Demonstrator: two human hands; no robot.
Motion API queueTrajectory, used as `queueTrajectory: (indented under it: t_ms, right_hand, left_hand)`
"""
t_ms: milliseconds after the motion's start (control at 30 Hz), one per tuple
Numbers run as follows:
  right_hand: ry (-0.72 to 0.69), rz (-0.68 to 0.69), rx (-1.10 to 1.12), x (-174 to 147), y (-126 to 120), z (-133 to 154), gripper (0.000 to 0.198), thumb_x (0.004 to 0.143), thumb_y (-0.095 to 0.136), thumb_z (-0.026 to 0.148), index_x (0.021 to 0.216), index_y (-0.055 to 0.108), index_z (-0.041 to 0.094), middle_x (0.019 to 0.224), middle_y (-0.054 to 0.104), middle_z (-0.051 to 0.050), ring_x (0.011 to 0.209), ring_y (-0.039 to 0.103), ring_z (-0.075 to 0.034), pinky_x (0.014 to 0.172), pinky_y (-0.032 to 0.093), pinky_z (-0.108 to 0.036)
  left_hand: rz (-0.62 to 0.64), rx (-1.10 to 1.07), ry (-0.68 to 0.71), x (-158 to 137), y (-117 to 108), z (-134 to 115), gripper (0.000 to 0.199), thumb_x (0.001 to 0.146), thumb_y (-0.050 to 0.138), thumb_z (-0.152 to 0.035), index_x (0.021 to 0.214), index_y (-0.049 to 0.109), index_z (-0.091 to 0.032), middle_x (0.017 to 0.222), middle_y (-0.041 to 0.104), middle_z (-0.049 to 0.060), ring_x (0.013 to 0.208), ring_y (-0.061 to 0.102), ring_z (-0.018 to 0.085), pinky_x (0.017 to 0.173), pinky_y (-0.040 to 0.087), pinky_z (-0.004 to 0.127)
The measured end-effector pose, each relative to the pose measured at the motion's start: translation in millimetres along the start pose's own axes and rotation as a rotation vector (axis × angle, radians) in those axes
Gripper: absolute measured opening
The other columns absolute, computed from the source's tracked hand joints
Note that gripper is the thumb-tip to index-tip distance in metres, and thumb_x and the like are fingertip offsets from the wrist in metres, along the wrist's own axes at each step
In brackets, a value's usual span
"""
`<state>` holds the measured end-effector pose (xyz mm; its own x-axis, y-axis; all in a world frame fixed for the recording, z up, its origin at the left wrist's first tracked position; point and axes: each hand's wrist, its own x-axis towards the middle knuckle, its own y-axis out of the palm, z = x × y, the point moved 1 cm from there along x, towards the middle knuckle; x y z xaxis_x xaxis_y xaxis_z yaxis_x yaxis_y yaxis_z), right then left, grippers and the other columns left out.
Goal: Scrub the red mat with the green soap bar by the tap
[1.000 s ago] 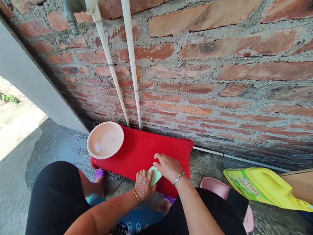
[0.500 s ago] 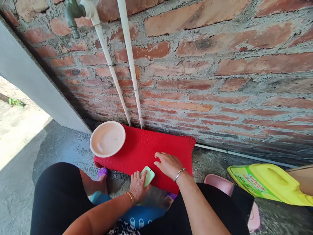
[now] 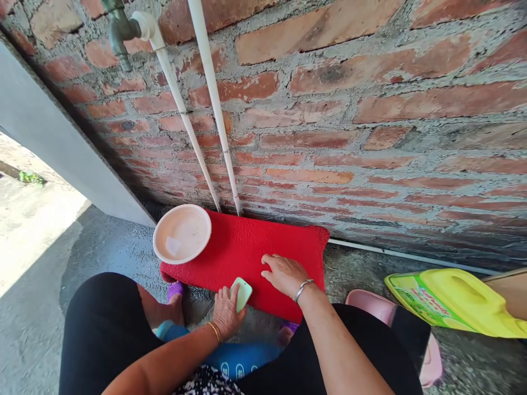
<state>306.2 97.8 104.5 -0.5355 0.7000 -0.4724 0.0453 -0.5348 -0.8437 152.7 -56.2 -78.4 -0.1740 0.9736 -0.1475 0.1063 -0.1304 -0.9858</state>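
My left hand (image 3: 227, 312) is closed round a pale green, flat, rounded piece (image 3: 242, 293). The piece looks like the plastic back of a scrub brush, with a small hole near its corner; its underside is hidden. It is at the front edge of a red, wet-looking towel-like cloth (image 3: 247, 247) spread out flat. Over the right part of the cloth, my right hand (image 3: 285, 274) holds nothing, its thumb apart and its fingers loosely bent. I cannot tell whether it touches the cloth.
A pale pink basin (image 3: 201, 249) stands on the cloth's left end, with a whitish patch inside. A brick wall (image 3: 329, 109) with white pipes and a tap (image 3: 121, 35) rises behind. On the right lie a yellow bottle (image 3: 461, 302) and a pink plastic thing (image 3: 370, 304).
My left hand has shifted slightly to the left with the green piece. My right hand stays nearly in place over the cloth. The view has turned a little.
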Motion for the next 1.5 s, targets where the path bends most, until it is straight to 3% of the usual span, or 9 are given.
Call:
queueTrajectory:
  t_ms: [100, 300, 400, 633, 700, 867, 967, 1233, 1500]
  right_hand:
    - [-0.004, 0.006, -0.002, -1, 2, 2, 0.025, 0.085, 0.050, 0.028, 0.108, 0.058, 0.022, 0.110, 0.063, -0.009, 0.100, 0.059, -0.021, 0.077, 0.040, -0.030]
    - [-0.002, 0.020, -0.006, -2, 1, -2, 0.024, 0.085, 0.049, 0.028, 0.107, 0.058, 0.022, 0.109, 0.063, -0.009, 0.101, 0.059, -0.021, 0.078, 0.040, -0.030]
    - [0.015, 0.024, 0.004, -2, 0, -5, 0.025, 0.085, 0.049, 0.028, 0.108, 0.058, 0.023, 0.111, 0.063, -0.009, 0.102, 0.059, -0.021, 0.077, 0.039, -0.029]
    - [0.022, 0.005, 0.023, 1, 6, -9, 0.026, 0.084, 0.049, 0.027, 0.108, 0.058, 0.022, 0.108, 0.063, -0.008, 0.100, 0.059, -0.020, 0.077, 0.039, -0.029]
    - [0.023, 0.008, 0.037, 1, 7, -11, 0.026, 0.084, 0.049, 0.027, 0.108, 0.058, 0.022, 0.108, 0.063, -0.008, 0.099, 0.059, -0.019, 0.076, 0.039, -0.028]
    - [0.050, -0.037, 0.062, -3, 3, -24, 0.028, 0.085, 0.048, 0.029, 0.111, 0.056, 0.023, 0.111, 0.062, -0.008, 0.100, 0.059, -0.020, 0.077, 0.038, -0.029]
    - [0.093, -0.057, 0.095, -5, -1, -32, 0.029, 0.085, 0.048, 0.030, 0.112, 0.055, 0.024, 0.112, 0.062, -0.006, 0.101, 0.059, -0.019, 0.077, 0.038, -0.029]
    - [0.126, -0.085, 0.146, -10, -3, -43, 0.027, 0.085, 0.049, 0.030, 0.110, 0.057, 0.025, 0.112, 0.063, -0.005, 0.098, 0.059, -0.018, 0.074, 0.038, -0.027]
    - [0.268, -0.155, 0.219, -20, -13, -59, 0.028, 0.087, 0.047, 0.037, 0.112, 0.055, 0.027, 0.106, 0.065, -0.003, 0.091, 0.061, -0.018, 0.068, 0.038, -0.028]
  left_hand:
    - [0.024, -0.026, 0.083, 4, 0, -17, 0.062, 0.075, 0.056, -0.047, 0.132, 0.042, -0.029, 0.110, 0.052, 0.009, 0.099, 0.049, 0.024, 0.087, 0.040, 0.038]
    - [-0.079, -0.007, -0.412, 56, -51, 50, 0.057, 0.084, 0.044, -0.046, 0.133, 0.040, -0.018, 0.098, 0.055, 0.012, 0.088, 0.053, 0.024, 0.074, 0.042, 0.036]
    - [-0.059, -0.002, -0.486, 68, -54, 44, 0.059, 0.083, 0.044, -0.047, 0.134, 0.040, -0.015, 0.101, 0.055, 0.014, 0.090, 0.053, 0.026, 0.073, 0.041, 0.036]
    - [0.128, -0.064, 0.205, 24, 1, -78, 0.067, 0.074, 0.054, -0.055, 0.134, 0.039, -0.029, 0.118, 0.049, 0.011, 0.106, 0.045, 0.027, 0.091, 0.035, 0.044]
    - [0.122, -0.092, 0.221, 25, -2, -85, 0.066, 0.074, 0.053, -0.056, 0.133, 0.040, -0.030, 0.117, 0.049, 0.009, 0.104, 0.046, 0.025, 0.090, 0.036, 0.043]
    - [-0.006, -0.039, -0.184, 76, -44, -33, 0.059, 0.081, 0.048, -0.050, 0.133, 0.042, -0.023, 0.107, 0.051, 0.011, 0.095, 0.049, 0.024, 0.079, 0.040, 0.036]
    - [-0.020, -0.004, -0.283, 94, -51, -26, 0.058, 0.082, 0.047, -0.048, 0.132, 0.042, -0.021, 0.103, 0.052, 0.012, 0.093, 0.050, 0.025, 0.076, 0.040, 0.036]
    - [0.107, -0.074, 0.266, 46, -7, -116, 0.063, 0.077, 0.049, -0.057, 0.133, 0.040, -0.030, 0.118, 0.048, 0.010, 0.104, 0.046, 0.026, 0.090, 0.035, 0.043]
    - [0.002, -0.012, -0.269, 134, -64, -56, 0.057, 0.082, 0.047, -0.049, 0.131, 0.043, -0.021, 0.105, 0.052, 0.013, 0.094, 0.052, 0.025, 0.075, 0.040, 0.035]
